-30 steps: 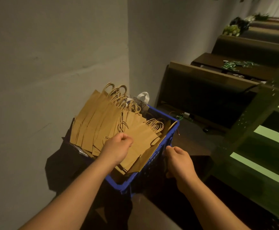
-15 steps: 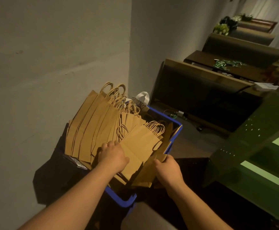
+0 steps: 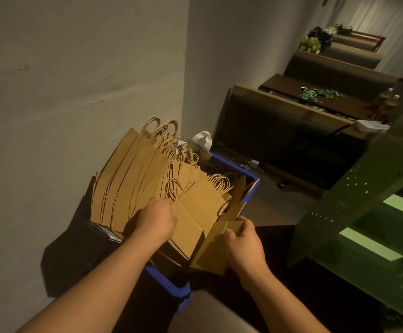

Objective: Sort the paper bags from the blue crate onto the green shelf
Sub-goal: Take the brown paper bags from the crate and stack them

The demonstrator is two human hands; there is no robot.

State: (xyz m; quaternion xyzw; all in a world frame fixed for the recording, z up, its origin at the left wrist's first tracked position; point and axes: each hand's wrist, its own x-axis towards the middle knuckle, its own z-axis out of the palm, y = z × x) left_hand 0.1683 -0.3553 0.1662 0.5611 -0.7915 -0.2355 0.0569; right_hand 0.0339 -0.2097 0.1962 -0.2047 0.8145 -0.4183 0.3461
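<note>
To my right stands the green perforated-metal shelf (image 3: 354, 203), its pale green boards bare as far as I can see them. Against the grey wall on my left sits the blue plastic crate (image 3: 252, 175); only its rim and near corner show, because it is packed with flat brown kraft-paper bags with twisted paper handles (image 3: 128, 188), fanned upright and leaning toward the wall, handles up. None has reached the shelf, so I judge I am at the very start: separating a first batch to lift out.

My left hand (image 3: 157, 219) is curled over the middle of the fan, fingers pressed down among the bag edges, holding the larger leaning stack back. Whether it actually pinches any one bag I cannot tell, as the fingertips are hidden. Just beside it lies a smaller folded brown bag (image 3: 195, 217), tilted toward me, its handles up by the crate's far side. My right hand (image 3: 243, 246) is closed on the lower corner of a narrow sheaf of bags (image 3: 217, 251) at the near right side of the crate, thumb on top.

Next, I think, the right hand must draw that sheaf up and clear of the rim while the left keeps the rest from spilling, then swing it right to a shelf board.
</note>
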